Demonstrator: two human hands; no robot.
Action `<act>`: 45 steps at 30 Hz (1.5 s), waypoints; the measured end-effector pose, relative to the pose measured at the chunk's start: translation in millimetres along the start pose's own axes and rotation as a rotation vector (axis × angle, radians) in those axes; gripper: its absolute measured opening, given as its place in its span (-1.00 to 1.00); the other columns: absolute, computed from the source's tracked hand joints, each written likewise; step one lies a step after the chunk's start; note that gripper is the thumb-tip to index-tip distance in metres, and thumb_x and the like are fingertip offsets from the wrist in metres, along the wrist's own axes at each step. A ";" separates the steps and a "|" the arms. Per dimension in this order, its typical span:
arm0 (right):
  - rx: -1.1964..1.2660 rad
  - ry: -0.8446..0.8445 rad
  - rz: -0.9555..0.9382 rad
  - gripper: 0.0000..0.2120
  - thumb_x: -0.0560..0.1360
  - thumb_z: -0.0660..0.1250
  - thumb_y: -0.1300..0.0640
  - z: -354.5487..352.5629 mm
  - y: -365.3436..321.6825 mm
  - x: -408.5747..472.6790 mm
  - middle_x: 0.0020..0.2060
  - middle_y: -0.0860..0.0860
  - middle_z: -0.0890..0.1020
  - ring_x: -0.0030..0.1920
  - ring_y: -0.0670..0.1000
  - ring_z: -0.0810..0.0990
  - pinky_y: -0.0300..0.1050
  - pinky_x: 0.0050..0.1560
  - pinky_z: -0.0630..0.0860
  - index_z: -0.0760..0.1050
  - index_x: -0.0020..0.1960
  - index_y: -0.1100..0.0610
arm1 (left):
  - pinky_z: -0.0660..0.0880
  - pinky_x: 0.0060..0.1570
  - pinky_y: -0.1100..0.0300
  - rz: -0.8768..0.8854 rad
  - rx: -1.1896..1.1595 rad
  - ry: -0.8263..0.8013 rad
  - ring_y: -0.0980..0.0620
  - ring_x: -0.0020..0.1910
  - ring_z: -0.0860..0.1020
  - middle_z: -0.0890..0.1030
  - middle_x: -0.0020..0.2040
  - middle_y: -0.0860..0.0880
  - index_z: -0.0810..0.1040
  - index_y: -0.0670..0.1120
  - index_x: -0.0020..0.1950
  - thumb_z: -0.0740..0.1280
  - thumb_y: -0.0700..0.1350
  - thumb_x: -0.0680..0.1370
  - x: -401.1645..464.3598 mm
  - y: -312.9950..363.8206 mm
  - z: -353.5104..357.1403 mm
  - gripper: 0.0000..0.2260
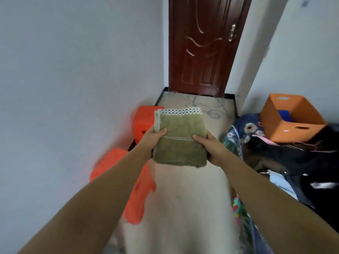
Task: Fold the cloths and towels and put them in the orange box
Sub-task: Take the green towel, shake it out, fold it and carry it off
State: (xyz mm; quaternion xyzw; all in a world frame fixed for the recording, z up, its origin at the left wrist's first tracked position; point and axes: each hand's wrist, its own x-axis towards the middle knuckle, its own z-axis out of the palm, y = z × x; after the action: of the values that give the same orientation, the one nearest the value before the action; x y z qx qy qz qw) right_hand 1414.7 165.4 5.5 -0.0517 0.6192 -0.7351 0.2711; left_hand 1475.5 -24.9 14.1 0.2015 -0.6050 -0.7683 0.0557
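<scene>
A folded stack of cloths is held in the air in front of me, with a green towel on top and a pale cloth with a checked border beneath it. My left hand grips the stack's left edge, thumb on top. My right hand grips its right edge the same way. The orange box stands open at the right, on a pile of dark clothes, with something blue inside it.
Two orange plastic stools stand along the left wall. A dark red door closes the far end of the passage. Dark clothes and a flowered fabric are heaped at the right. A cord lies on the pale floor.
</scene>
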 end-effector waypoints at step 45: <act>0.471 0.911 0.027 -0.72 0.54 0.29 0.23 -673.5 -191.7 411.4 0.02 0.01 0.61 0.00 0.04 0.58 -0.07 -0.13 0.53 0.42 0.21 0.00 | 0.44 0.26 -0.15 -0.378 0.606 -0.929 -0.20 0.17 0.56 0.59 0.19 -0.19 0.51 -0.11 0.20 0.30 -0.26 0.55 660.1 -27.5 731.4 -0.77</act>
State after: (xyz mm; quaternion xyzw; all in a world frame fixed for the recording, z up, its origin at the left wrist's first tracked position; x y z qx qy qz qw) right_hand 724.5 585.8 -74.9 0.3442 0.4929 -0.7990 -0.0126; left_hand 601.7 428.3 -35.4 -0.0451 -0.7122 -0.5655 -0.4135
